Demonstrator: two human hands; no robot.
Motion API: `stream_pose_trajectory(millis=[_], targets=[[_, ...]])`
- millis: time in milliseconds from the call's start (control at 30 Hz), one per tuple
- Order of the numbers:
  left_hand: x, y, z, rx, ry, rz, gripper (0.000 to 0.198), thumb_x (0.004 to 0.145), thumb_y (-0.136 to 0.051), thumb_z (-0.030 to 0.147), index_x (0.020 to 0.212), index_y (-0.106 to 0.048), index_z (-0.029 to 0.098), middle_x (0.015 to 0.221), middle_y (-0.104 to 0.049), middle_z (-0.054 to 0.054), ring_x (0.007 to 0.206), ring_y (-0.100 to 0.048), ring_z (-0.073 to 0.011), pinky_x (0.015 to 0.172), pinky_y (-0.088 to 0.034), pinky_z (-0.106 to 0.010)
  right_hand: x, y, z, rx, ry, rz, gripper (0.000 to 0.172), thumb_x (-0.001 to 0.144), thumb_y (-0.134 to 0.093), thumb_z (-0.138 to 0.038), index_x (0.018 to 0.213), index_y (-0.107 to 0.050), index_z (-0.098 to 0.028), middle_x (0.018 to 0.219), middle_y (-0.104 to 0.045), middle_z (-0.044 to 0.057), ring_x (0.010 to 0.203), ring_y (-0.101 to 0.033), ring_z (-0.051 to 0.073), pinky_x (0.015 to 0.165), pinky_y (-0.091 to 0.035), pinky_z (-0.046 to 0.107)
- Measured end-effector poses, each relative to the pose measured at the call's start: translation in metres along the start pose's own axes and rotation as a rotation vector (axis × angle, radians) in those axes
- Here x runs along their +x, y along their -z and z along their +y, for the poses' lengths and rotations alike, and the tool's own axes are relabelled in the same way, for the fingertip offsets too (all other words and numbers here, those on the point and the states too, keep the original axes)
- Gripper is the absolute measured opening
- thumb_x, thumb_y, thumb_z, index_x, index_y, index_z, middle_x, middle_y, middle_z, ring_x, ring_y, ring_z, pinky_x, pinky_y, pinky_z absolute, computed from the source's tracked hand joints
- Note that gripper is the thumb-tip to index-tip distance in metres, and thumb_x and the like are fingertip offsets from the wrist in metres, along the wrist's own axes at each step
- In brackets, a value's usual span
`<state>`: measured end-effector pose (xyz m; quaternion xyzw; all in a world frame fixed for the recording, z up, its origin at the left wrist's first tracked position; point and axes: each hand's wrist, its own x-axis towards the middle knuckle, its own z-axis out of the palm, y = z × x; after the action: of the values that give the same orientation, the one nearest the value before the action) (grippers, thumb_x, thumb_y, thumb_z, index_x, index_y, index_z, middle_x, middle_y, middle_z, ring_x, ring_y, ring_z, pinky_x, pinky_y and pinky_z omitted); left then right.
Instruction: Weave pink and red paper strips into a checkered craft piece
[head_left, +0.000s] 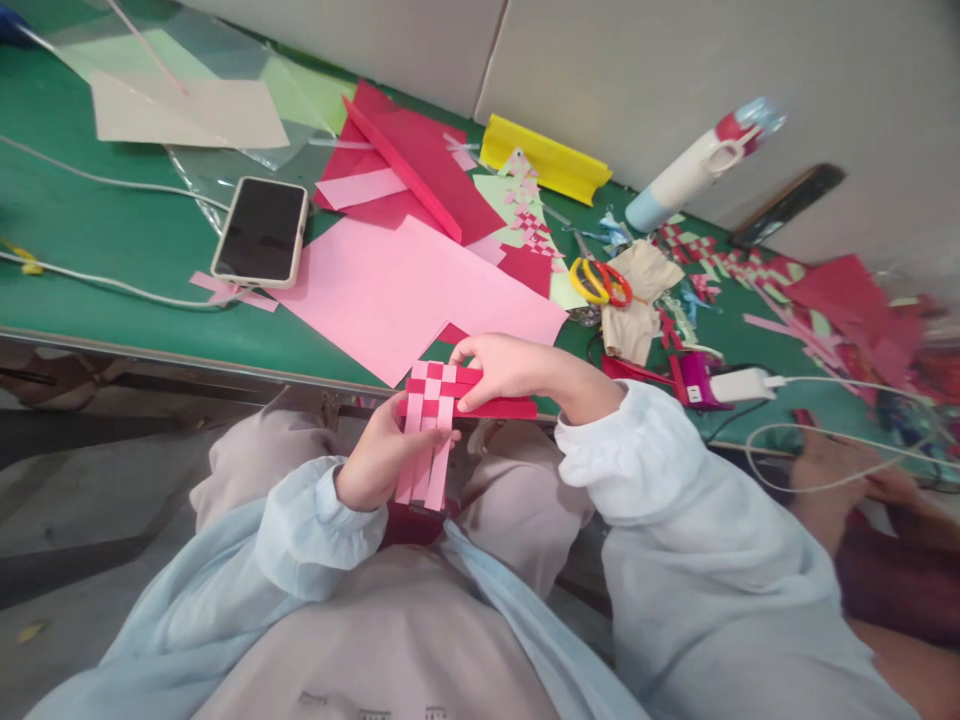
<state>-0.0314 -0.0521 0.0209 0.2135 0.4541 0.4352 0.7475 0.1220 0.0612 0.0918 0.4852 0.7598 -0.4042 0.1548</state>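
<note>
Woven paper piece (433, 384), red-pink checkerboard, long loose strip ends (436, 478), left fingers (429, 439) and right fingers (472, 396) pinching it

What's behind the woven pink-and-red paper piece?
Around the woven piece, the green tabletop shows above, pale trousers to either side. The left hand holds it, thumb in front, other fingers mostly hidden. Whatever is directly behind is covered.
</note>
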Motion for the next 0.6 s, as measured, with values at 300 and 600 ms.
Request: stream_pose_trajectory(millis=[300, 600], targets=[[0.0006, 0.0059, -0.0021, -0.006, -0.019, -0.043, 0.046, 0.061, -0.085, 0.023, 0.1, -0.061, 0.014, 0.082, -0.072, -0.004, 0.073, -0.07, -0.0172, 0.07, -0.055, -0.028, -0.003, 0.0062, 0.0078, -0.074, 0.023, -0.038, 0.047, 0.059, -0.076, -0.032, 0.103, -0.064, -0.019, 0.102, -0.068, 0.004, 0.081, -0.062, 0.019, 0.061, -0.043, 0.025], [0.0006, 0.0043, -0.0017, 0.001, 0.057, -0.081, 0.034, 0.072, -0.078, 0.036, 0.093, -0.068, 0.011, 0.085, -0.074, -0.01, 0.079, -0.071, -0.0201, 0.075, -0.057, -0.032, -0.0035, 0.0021, 0.0024, 0.07, -0.022, 0.064, 0.043, 0.062, -0.076, -0.023, 0.103, -0.064, -0.018, 0.094, -0.069, 0.005, 0.077, -0.061, 0.018, 0.062, -0.042, 0.025]])
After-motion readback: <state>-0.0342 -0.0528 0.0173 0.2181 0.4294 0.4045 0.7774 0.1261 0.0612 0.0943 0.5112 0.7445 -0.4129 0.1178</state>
